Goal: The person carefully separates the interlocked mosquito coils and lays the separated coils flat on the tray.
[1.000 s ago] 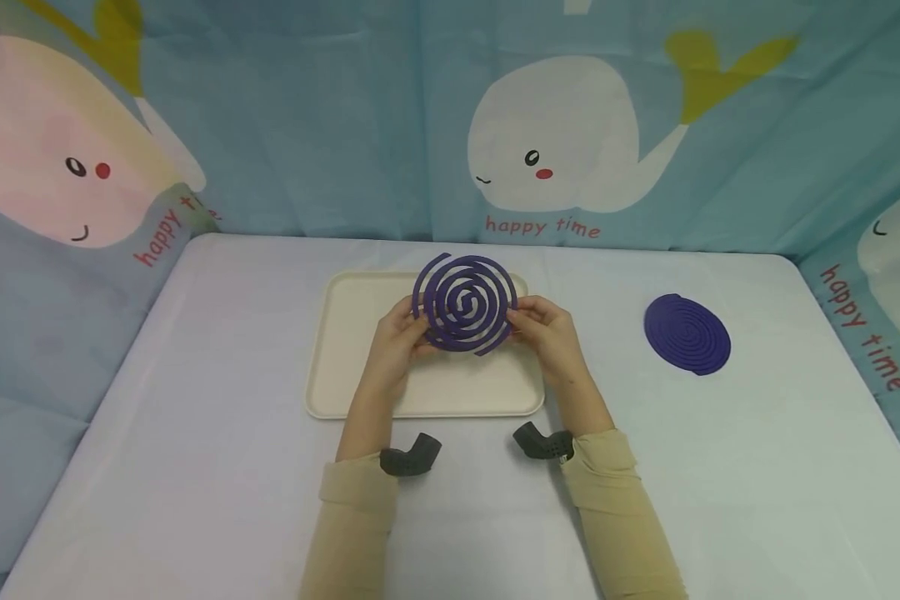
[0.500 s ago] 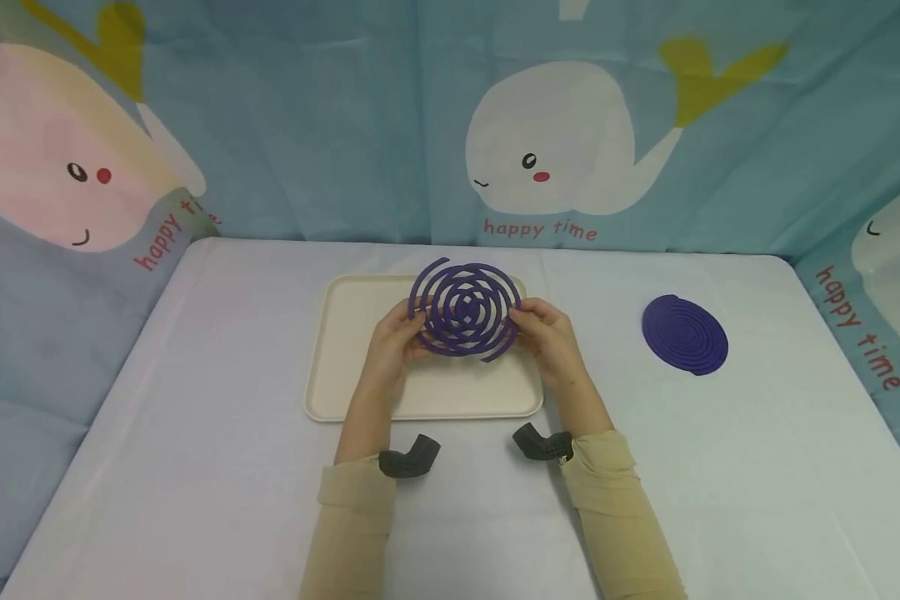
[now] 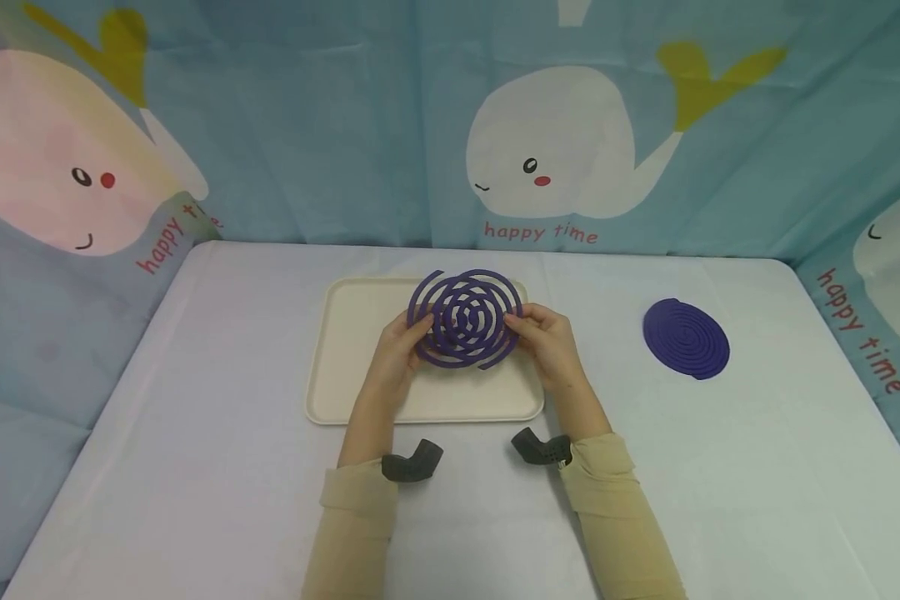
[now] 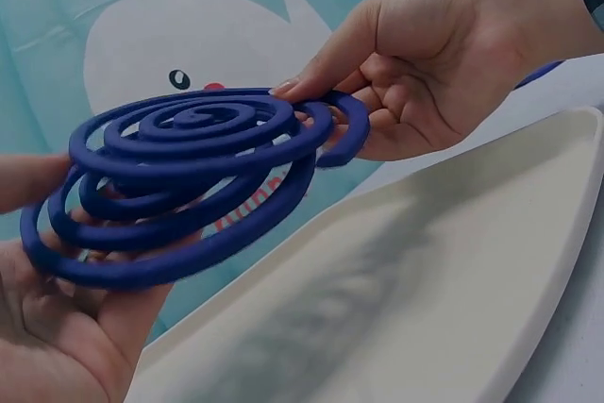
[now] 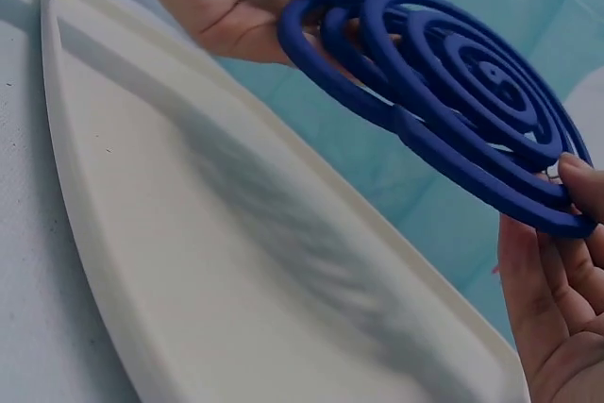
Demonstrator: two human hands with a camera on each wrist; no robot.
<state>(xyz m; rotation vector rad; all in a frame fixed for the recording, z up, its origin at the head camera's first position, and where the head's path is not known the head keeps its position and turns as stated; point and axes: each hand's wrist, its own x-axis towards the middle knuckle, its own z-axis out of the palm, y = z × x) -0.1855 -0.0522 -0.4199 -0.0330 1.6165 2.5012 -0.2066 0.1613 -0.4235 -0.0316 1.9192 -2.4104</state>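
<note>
Two blue-purple mosquito coils, partly interleaved, are held up over a cream tray (image 3: 435, 406). My left hand (image 3: 396, 354) pinches the left edge of the pair, thumb on top. My right hand (image 3: 551, 340) pinches the right edge between thumb and fingers. In the left wrist view the upper coil (image 4: 198, 169) lies tilted above the lower coil (image 4: 132, 276), with a gap opening between them on the left. The right wrist view shows their strands (image 5: 472, 191) overlapping close to the right thumb. Parts of both hands' fingers are hidden beneath the coils.
A flat spiral mosquito coil disc (image 3: 686, 338) lies on the white table (image 3: 765, 467) right of the tray. A blue curtain (image 3: 330, 150) with printed whales stands behind the table. Black wrist pieces (image 3: 412, 462) jut inward from both sleeves.
The two coils have shifted sideways against each other, so their spirals look more offset. Both hands have come slightly nearer the body with them. The disc on the table stays put.
</note>
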